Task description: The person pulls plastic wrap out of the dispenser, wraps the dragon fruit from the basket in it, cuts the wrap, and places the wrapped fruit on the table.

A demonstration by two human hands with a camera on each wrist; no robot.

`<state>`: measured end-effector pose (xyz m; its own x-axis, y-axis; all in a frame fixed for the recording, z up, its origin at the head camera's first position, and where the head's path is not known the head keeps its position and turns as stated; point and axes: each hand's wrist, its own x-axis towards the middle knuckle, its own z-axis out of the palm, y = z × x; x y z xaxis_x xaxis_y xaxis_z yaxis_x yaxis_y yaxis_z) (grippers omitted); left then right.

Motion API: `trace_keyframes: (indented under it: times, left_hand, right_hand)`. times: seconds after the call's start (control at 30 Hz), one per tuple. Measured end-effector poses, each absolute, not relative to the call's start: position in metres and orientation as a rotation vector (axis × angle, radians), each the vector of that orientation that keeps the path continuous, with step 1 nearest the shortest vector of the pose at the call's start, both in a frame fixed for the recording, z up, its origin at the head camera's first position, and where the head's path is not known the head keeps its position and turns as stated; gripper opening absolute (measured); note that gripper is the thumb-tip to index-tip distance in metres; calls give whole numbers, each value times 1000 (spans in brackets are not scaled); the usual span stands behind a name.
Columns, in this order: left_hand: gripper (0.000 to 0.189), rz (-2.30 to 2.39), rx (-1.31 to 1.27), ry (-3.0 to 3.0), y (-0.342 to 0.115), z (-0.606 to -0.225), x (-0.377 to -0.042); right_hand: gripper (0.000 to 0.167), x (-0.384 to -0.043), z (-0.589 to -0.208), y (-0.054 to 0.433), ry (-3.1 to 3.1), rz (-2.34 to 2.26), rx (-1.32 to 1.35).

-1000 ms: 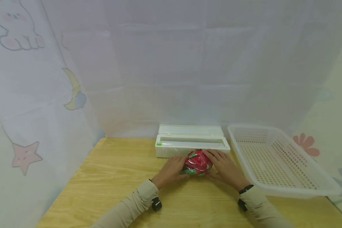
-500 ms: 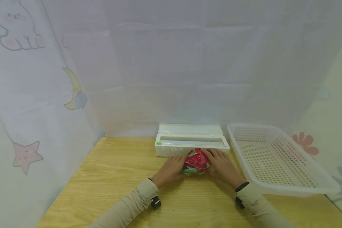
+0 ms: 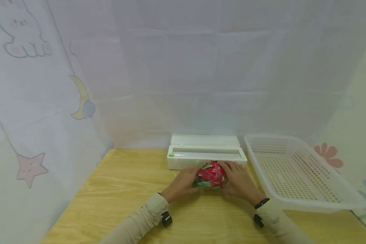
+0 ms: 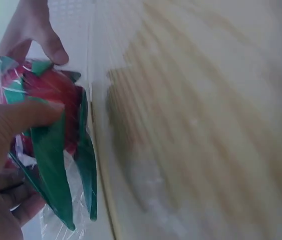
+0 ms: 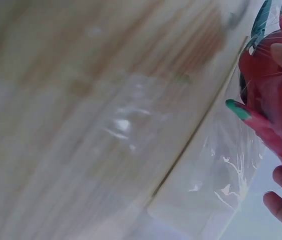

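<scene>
A red dragon fruit (image 3: 212, 175) with green scales sits between both hands, low over the wooden table, with clear cling film (image 5: 228, 175) stretched around it. My left hand (image 3: 183, 184) grips its left side; in the left wrist view the thumb presses on a green scale and fingers curl beneath. My right hand (image 3: 240, 181) holds the opposite side, its fingers over the top right of the fruit. Directly behind stands a white cling film dispenser (image 3: 183, 164), lid up, with a green slider (image 3: 171, 155) at its left end. The fruit's underside is hidden.
A white perforated plastic basket (image 3: 263, 181) stands at the right, close to the right forearm. The wooden table (image 3: 116, 196) extends left and forward of the hands. A pale patterned curtain (image 3: 186, 74) hangs behind the table and along its sides.
Both hands keep their grip on the dragon fruit, and its position between them barely differs. The head view has shifted slightly, so everything appears a little lower than half a second ago.
</scene>
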<state>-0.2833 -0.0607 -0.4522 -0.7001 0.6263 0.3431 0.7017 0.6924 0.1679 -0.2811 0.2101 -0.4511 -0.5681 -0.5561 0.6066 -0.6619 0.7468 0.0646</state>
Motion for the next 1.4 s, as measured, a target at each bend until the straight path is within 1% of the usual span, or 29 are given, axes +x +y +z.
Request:
trace_keyframes:
  times: [0.13, 0.47, 0.53, 0.6, 0.73, 0.83, 1.1, 1.4]
  left_hand:
    - [90, -608, -1073, -2627, -66, -444, -282]
    - [100, -1173, -1117, -2593, -75, -419, -279]
    - [97, -1258, -1118, -2593, -76, -414, -278]
    - [89, -1275, -1127, -2590, -78, -411, -278]
    - [72, -1232, -1145, -2569, -80, -402, -279]
    - [65, -1203, -1156, -2552, -82, -392, -283]
    - [59, -1188, -1207, -2502, -87, -351, -292]
    - [59, -1218, -1226, -2514, -87, -327, -304]
  right_hand:
    - [112, -271, -443, 209, -2323, 273, 894]
    - [109, -256, -417, 209, -2248, 311, 881]
    - [109, -255, -412, 209, -2243, 314, 884]
    - [108, -256, -408, 209, -2247, 316, 885]
    - [107, -256, -398, 209, -2261, 349, 894]
    - [106, -258, -387, 209, -2263, 377, 904]
    - [105, -265, -352, 208, -2292, 423, 872]
    - [103, -269, -326, 207, -2320, 446, 869]
